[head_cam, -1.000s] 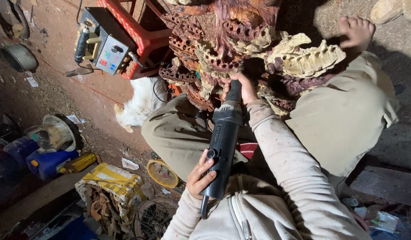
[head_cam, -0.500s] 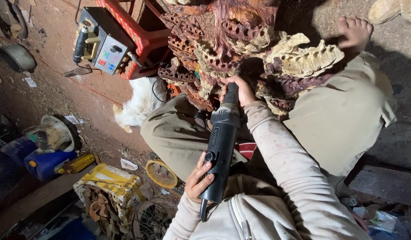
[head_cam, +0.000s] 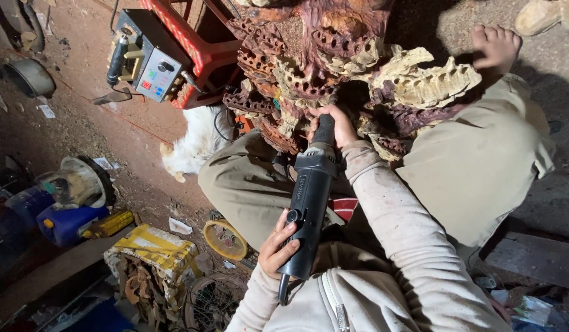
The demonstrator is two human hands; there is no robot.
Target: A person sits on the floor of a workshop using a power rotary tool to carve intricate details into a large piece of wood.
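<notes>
A long black power grinder points away from me toward a carved wooden sculpture of reddish and pale wood full of holes and ridges. My right hand grips the grinder's neck close to the carving. My left hand holds the rear of its body near my chest, thumb by a round button. The tool tip is hidden behind my right hand. The carving rests between my knees, above my beige trousers. My bare foot shows at the top right.
A grey control box with knobs leans on a red crate upper left. A white cat lies on the dirt floor. A blue jug, yellow bag, yellow disc and metal bowl litter the left side.
Both hands keep their grip on the grinder; it has barely shifted against the carving. The view has drifted slightly.
</notes>
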